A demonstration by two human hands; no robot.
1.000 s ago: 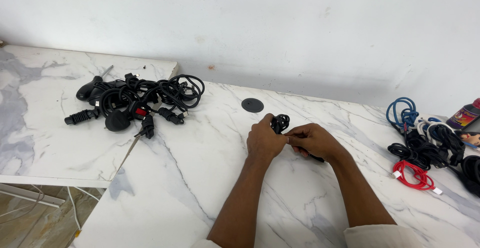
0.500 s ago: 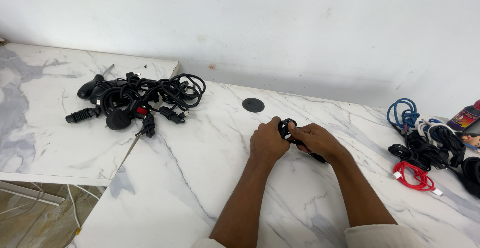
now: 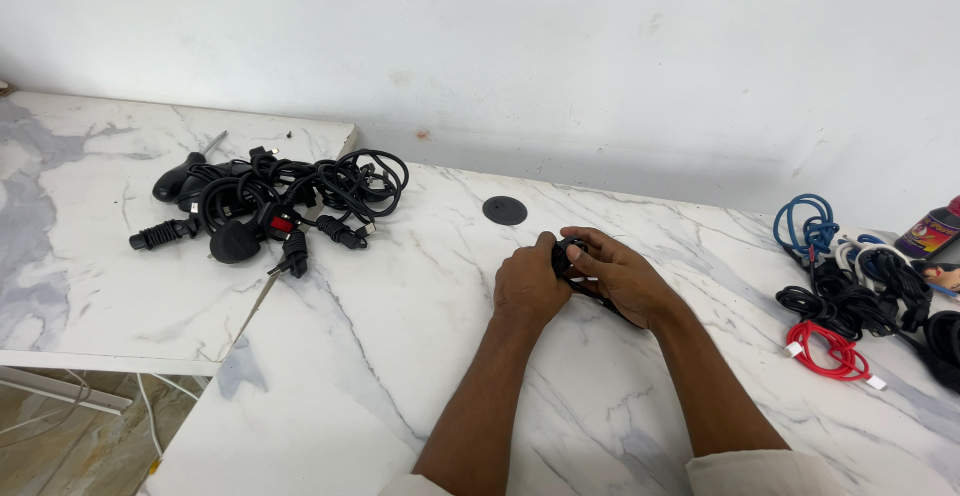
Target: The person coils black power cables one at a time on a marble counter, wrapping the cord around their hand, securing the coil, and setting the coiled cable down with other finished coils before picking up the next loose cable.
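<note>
Both hands are closed around a small coiled black cable (image 3: pixel 572 256), which sits between them just above the marble table (image 3: pixel 420 356). The left hand (image 3: pixel 528 286) grips the bundle from the left side with its fingers curled, and the right hand (image 3: pixel 622 278) covers it from the right, with the fingers bent over the top of the coil. Only a small part of the cable shows between the hands, and a short black piece runs out under the right palm onto the table surface.

Just behind the hands, a round black cap (image 3: pixel 505 210) is set in the table top. Far to the left, a tangled pile of black power cords (image 3: pixel 275 206) with plugs lies across the joint of two table tops. At the right edge of the table there is another group of cables, well apart from the hands: a blue cable (image 3: pixel 805 226), a red cable (image 3: pixel 828 346) and several black cables (image 3: pixel 860 296).
</note>
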